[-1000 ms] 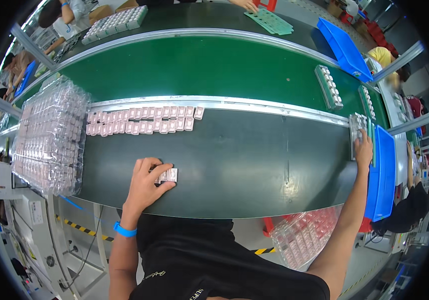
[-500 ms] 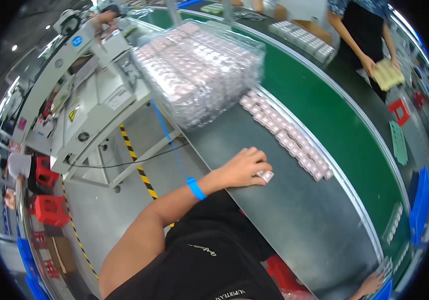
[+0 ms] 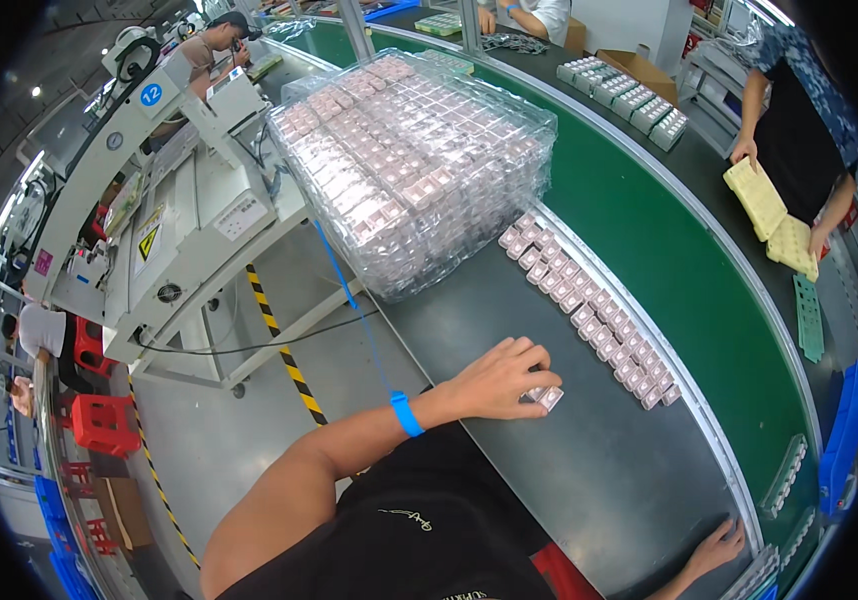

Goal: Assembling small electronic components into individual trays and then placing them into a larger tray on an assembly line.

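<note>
Small pale pink pieces (image 3: 547, 397) sit in the grip of the left hand (image 3: 505, 380), whose bent fingers and thumb close around them, low over the dark work table (image 3: 629, 470) near its near edge. The hand covers part of the group, so their number cannot be told. A blue band (image 3: 406, 413) circles the left wrist.

The right hand (image 3: 717, 548) is at the table's right end, just beside the metal rail (image 3: 694, 385) and a slim clear tray (image 3: 754, 572); its fingers look spread and open, though it is small and distorted at the rim of the view.

Beyond the left hand, similar pink pieces lie in two rows (image 3: 589, 312) along the far side of the table, beside the rail. At the left end stands a large stack wrapped in clear plastic (image 3: 409, 165), filled with pink pieces.

On the far side of the rail runs a green belt (image 3: 669, 230), with a narrow tray of white pieces (image 3: 785, 476) toward the right. Past the belt, a co-worker's hands (image 3: 744, 152) hold yellow trays (image 3: 755, 200).
</note>
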The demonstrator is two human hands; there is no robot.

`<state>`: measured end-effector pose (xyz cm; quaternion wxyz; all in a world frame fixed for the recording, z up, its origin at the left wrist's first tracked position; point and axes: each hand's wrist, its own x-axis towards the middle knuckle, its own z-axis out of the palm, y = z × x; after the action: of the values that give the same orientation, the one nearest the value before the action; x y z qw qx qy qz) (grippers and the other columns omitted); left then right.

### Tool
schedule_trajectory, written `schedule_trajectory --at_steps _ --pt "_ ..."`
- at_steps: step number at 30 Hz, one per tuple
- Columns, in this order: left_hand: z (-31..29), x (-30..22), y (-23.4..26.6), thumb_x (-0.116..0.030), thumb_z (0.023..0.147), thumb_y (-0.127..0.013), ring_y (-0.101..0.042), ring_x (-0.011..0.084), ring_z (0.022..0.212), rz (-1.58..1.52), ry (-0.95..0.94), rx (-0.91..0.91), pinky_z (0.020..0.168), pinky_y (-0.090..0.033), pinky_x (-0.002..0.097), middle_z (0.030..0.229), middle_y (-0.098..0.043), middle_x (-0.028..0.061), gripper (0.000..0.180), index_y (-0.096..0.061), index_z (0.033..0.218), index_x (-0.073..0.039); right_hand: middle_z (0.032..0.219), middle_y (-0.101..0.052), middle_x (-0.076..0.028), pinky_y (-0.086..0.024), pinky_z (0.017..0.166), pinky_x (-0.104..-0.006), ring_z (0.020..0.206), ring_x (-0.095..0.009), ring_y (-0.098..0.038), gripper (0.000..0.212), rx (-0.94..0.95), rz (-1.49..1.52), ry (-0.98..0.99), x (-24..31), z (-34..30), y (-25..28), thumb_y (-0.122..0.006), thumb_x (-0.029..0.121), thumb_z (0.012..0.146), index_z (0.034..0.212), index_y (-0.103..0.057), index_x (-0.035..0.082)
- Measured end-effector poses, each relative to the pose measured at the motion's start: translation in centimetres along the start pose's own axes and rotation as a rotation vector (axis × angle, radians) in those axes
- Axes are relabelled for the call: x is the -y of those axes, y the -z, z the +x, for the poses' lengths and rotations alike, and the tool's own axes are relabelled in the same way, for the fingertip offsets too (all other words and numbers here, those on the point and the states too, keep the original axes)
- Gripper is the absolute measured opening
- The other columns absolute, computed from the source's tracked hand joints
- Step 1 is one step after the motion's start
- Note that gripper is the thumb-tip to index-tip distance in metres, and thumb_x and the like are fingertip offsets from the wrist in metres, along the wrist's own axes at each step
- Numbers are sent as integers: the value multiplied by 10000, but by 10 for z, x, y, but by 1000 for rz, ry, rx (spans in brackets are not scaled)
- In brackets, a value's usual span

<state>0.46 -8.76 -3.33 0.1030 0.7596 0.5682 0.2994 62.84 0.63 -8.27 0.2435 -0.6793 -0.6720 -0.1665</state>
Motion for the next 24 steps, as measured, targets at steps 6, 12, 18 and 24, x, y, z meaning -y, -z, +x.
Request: schedule_trajectory --at_steps 6,12,18,24 --pt "0 -1 4 -324 794 -791 -527 249 1015 -8 29 43 925 -465 397 1056 -563 31 370 -721 1123 -170 1221 -629 -279 -477 977 -503 1118 -432 -602 376 72 -65 -95 10 1 4 -563 267 1057 1255 -665 -37" --pt "5 -3 7 -324 794 -793 -523 246 1008 -23 30 76 914 -465 392 1051 -556 32 374 -717 1126 -171 1163 -653 -270 -484 945 -502 1069 -430 -620 385 60 -114 -115 25 2 15 -579 292 1048 1229 -673 -35" --pt "7 -1 9 -324 800 -785 -520 242 1004 -14 31 83 893 -465 394 1053 -554 31 371 -717 1134 -176 987 -674 -282 -469 873 -586 956 -467 -608 412 51 -126 -149 73 16 32 -647 360 958 1096 -732 -19" --pt "6 -1 16 -322 802 -785 -524 242 1004 -6 44 96 870 -459 391 1062 -559 33 384 -714 1151 -179 1017 -679 -273 -470 887 -581 971 -467 -611 395 49 -120 -159 79 20 28 -642 348 961 1104 -729 -10"
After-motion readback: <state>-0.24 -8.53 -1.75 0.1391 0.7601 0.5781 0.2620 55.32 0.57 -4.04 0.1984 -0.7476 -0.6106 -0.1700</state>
